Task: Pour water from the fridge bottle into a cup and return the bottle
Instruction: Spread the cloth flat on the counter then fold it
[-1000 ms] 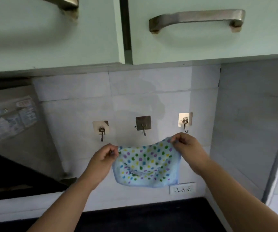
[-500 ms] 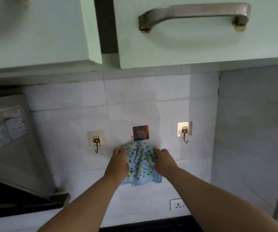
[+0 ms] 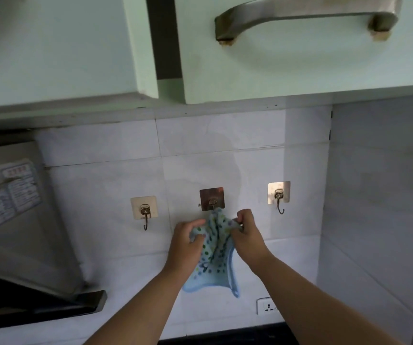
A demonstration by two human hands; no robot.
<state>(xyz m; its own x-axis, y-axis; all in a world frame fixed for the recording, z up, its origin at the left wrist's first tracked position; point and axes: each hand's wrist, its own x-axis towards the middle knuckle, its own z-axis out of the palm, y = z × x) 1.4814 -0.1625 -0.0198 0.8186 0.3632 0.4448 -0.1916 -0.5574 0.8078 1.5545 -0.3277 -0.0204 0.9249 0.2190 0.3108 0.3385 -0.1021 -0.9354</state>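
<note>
A light blue cloth [image 3: 215,260] with coloured dots hangs bunched against the white tiled wall, its top at the middle wall hook [image 3: 211,200]. My left hand [image 3: 188,242] grips the cloth's left side. My right hand [image 3: 247,235] pinches its upper right edge just below the hook. No bottle, cup or fridge is in view.
Two more adhesive hooks, the left hook [image 3: 145,211] and the right hook [image 3: 279,196], flank the middle one. Pale green wall cabinets [image 3: 300,66] with a metal handle [image 3: 305,18] hang close overhead. A chimney hood [image 3: 21,220] juts out at left. A wall socket [image 3: 266,306] sits above the dark counter.
The cloth was held spread wide below the hooks. My hands have come together and risen to the middle hook, bunching the cloth there, and the view has moved closer.
</note>
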